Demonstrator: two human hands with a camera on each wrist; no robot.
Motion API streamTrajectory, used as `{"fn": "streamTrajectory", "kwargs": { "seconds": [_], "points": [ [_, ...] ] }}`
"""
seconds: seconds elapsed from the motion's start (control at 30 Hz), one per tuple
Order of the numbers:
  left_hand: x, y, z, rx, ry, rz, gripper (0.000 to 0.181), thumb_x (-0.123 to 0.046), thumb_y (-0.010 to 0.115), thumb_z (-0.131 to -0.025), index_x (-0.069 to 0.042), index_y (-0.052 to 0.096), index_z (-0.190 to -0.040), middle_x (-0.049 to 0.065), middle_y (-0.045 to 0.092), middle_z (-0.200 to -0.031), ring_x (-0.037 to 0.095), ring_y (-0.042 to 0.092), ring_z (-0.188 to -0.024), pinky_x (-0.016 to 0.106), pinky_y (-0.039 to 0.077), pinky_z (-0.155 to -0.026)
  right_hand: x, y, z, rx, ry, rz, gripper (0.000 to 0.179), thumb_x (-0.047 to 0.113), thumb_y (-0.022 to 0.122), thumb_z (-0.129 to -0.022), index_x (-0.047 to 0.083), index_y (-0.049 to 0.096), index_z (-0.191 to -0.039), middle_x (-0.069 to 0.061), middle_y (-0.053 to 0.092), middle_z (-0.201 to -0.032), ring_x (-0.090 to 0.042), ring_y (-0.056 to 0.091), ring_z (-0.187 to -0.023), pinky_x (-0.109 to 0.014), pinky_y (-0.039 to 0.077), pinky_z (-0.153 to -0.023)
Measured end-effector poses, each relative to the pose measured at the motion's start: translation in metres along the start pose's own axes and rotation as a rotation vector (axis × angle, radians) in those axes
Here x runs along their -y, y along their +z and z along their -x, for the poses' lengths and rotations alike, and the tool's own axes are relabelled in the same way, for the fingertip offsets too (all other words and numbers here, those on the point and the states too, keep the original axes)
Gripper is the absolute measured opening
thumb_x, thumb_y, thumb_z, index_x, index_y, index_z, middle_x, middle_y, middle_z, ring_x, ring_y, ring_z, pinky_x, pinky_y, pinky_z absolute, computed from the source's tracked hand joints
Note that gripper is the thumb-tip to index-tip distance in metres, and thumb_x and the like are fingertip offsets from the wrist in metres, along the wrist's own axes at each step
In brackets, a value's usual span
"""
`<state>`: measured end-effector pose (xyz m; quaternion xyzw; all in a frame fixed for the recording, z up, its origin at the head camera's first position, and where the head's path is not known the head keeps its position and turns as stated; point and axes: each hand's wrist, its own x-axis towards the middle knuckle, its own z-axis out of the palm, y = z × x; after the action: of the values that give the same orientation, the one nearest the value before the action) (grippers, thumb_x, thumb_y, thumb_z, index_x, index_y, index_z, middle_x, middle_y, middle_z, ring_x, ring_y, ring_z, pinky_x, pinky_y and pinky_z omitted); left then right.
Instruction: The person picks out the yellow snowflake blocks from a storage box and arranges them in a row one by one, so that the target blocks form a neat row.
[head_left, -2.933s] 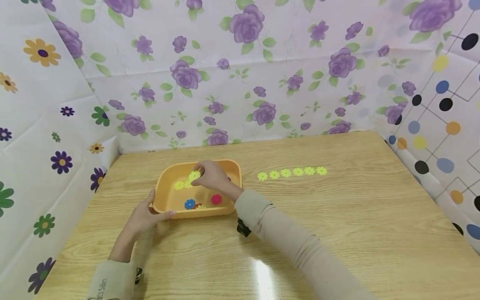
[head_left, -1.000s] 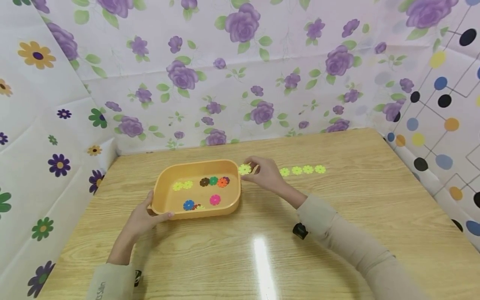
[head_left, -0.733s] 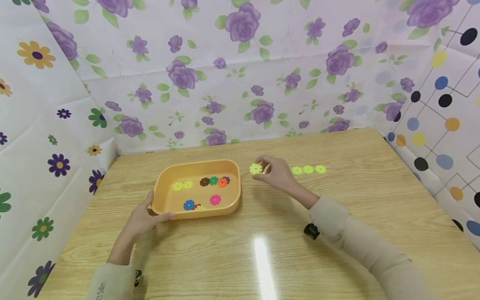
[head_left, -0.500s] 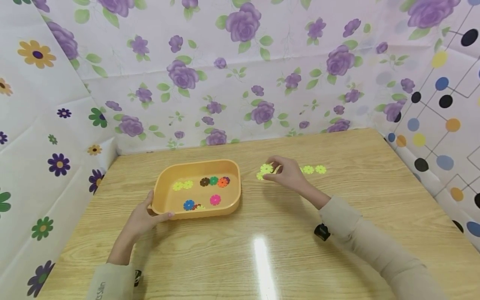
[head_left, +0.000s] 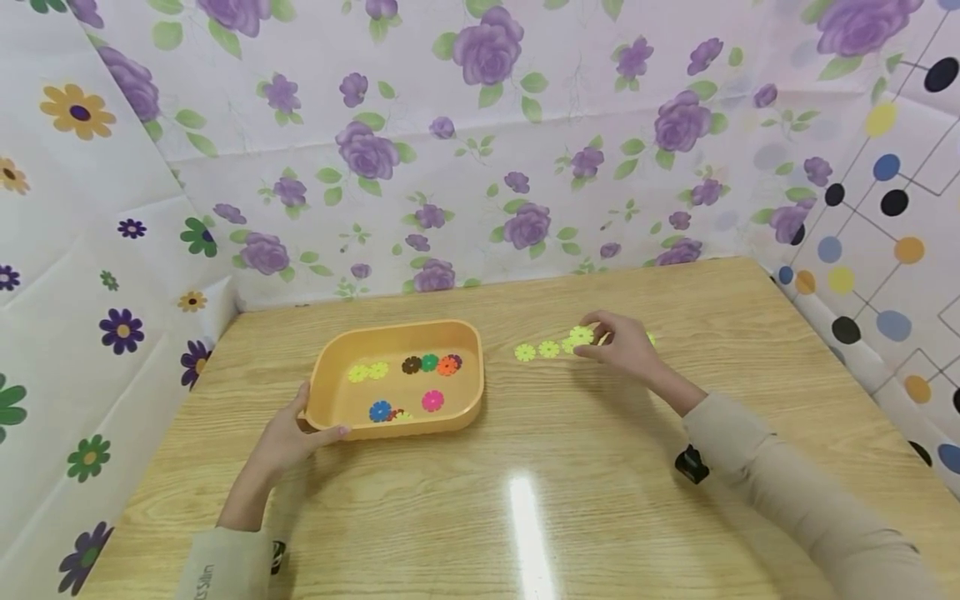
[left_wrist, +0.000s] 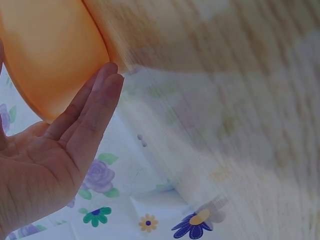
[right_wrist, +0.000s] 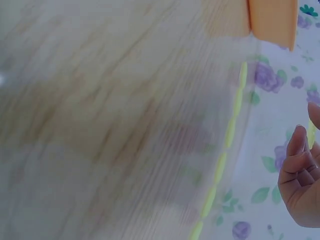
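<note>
My right hand (head_left: 628,348) pinches a yellow snowflake disc (head_left: 581,335) between thumb and fingertips, raised over a row of similar discs on the table. Two discs of that row, a left-end disc (head_left: 525,352) and its neighbour (head_left: 549,349), show fully; the hand covers much of the rest. In the right wrist view the row of yellow discs (right_wrist: 219,167) appears edge-on. My left hand (head_left: 283,433) holds the left front corner of an orange plastic tub (head_left: 397,429), thumb at the front rim and fingers along the outer wall. The left wrist view shows those fingers (left_wrist: 95,110) nearly straight against the tub.
Inside the tub lie yellow discs (head_left: 358,373), a blue disc (head_left: 380,411), a pink disc (head_left: 432,401) and several others, including a brown disc (head_left: 412,365) and a green disc (head_left: 429,362). Flower-patterned sheets (head_left: 450,167) stand behind the wooden table (head_left: 420,517).
My right hand has lifted a yellow disc out of the tub and carried it rightward over the row. My left hand and the tub have stayed in place.
</note>
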<state>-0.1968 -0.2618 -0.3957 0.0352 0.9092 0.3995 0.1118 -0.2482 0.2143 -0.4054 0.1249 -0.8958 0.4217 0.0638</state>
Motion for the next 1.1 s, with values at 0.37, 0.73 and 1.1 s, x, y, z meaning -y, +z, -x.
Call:
{"fn": "streamTrajectory", "kwargs": {
  "seconds": [0.37, 0.73, 1.1],
  "points": [
    [-0.001, 0.000, 0.001, 0.001, -0.006, -0.010, 0.106, -0.039, 0.070, -0.079, 0.004, -0.004, -0.143, 0.032, 0.018, -0.142, 0.039, 0.049, -0.110, 0.043, 0.044, -0.084, -0.025, -0.024, 0.008, -0.004, 0.043, 0.070, 0.041, 0.015, 0.074, -0.078, -0.001, 0.059, -0.112, -0.013, 0.059, -0.084, -0.019, 0.058, -0.064, -0.030, 0.047, -0.054],
    [-0.003, 0.000, 0.001, 0.006, 0.012, 0.023, 0.105, -0.035, 0.070, -0.080, 0.004, -0.004, -0.143, 0.033, 0.019, -0.142, 0.039, 0.050, -0.109, 0.039, 0.046, -0.082, -0.040, -0.055, 0.014, -0.021, 0.097, 0.126, 0.044, 0.018, 0.070, -0.081, -0.002, 0.055, -0.117, -0.017, 0.058, -0.088, -0.025, 0.060, -0.066, -0.032, 0.048, -0.055],
    [-0.002, -0.001, 0.001, 0.008, 0.010, 0.031, 0.105, -0.035, 0.070, -0.080, 0.004, -0.005, -0.143, 0.033, 0.021, -0.141, 0.038, 0.051, -0.108, 0.037, 0.046, -0.080, -0.058, -0.077, 0.017, -0.041, 0.181, 0.173, 0.048, 0.021, 0.069, -0.082, -0.006, 0.052, -0.117, -0.022, 0.059, -0.090, -0.024, 0.061, -0.063, -0.032, 0.046, -0.056]
  ]
}}
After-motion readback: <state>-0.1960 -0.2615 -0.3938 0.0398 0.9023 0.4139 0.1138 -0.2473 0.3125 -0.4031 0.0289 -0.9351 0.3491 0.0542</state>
